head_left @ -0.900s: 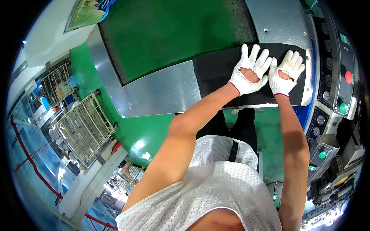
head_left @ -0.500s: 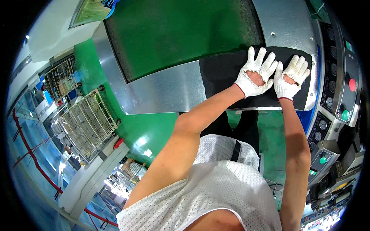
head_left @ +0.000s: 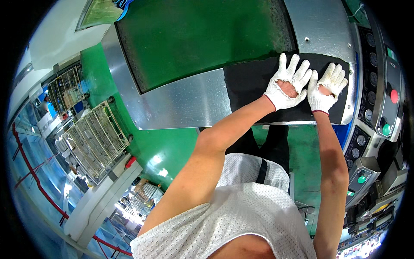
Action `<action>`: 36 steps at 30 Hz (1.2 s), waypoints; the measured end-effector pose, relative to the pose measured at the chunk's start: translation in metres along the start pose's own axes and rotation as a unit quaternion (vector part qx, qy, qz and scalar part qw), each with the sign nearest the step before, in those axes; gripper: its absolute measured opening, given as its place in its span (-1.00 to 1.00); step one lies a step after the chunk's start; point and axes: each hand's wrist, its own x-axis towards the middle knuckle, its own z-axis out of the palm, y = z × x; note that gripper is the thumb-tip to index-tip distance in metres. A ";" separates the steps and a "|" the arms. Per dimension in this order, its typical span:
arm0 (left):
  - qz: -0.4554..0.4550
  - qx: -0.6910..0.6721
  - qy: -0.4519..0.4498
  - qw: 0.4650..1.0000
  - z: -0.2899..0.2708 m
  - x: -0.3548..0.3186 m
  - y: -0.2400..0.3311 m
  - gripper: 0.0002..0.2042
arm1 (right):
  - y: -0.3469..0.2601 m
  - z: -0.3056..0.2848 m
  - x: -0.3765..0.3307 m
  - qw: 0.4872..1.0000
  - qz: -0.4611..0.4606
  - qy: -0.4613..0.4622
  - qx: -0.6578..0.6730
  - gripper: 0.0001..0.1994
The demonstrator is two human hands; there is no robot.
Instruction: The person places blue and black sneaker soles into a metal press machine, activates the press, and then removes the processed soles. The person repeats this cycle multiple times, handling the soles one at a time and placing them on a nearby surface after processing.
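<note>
Both my hands wear white knitted gloves with torn holes that bare the backs of the hands. My left hand (head_left: pixel 288 83) lies flat, fingers spread, on a black sheet (head_left: pixel 246 85). Beside it, my right hand (head_left: pixel 327 88) rests on the same sheet with its fingers stretched out. Neither hand grips anything. The thumbs almost meet between them. The sheet covers the near right corner of a shiny metal frame (head_left: pixel 181 102) around a large green opening.
At the right stands a control panel with gauges, a red button (head_left: pixel 394 96) and a green button (head_left: pixel 387 129). Wire rack carts (head_left: pixel 92 138) stand to the left on the green floor (head_left: pixel 155 151). Blue cables (head_left: pixel 125 7) hang at the upper left.
</note>
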 end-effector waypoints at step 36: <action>0.000 -0.007 -0.018 1.000 -0.007 0.002 0.000 -0.29 | -0.004 -0.003 0.001 0.999 0.003 0.015 0.029 -0.24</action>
